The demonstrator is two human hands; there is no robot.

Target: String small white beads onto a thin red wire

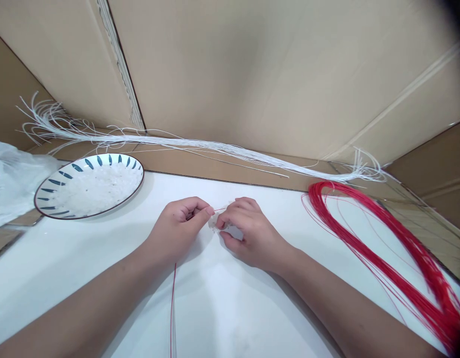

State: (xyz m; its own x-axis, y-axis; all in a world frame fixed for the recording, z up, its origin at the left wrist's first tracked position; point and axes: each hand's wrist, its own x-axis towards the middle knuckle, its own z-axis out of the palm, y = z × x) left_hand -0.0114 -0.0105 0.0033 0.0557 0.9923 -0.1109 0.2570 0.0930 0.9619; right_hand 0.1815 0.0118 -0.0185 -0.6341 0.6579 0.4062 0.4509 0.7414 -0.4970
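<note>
My left hand point(183, 223) is closed, its thumb and forefinger pinching a thin red cord point(173, 303). A short end of that cord sticks out toward the right. The rest hangs from under the palm to the table's front edge. My right hand point(248, 226) is close beside it, fingers curled and thumb tip a little apart from the forefinger. Under and around its fingertips are small whitish, translucent bits point(214, 224), too small to name and partly hidden by the fingers. I see nothing clearly held between the right thumb and forefinger.
An oval plate point(91, 191) of small white bits stands at the left on the white table point(222, 303). Beside it is a white plastic bag point(17, 179). A white cord bundle point(215, 146) lies along the cardboard wall point(233, 74). Looped red cord point(349, 233) lies right.
</note>
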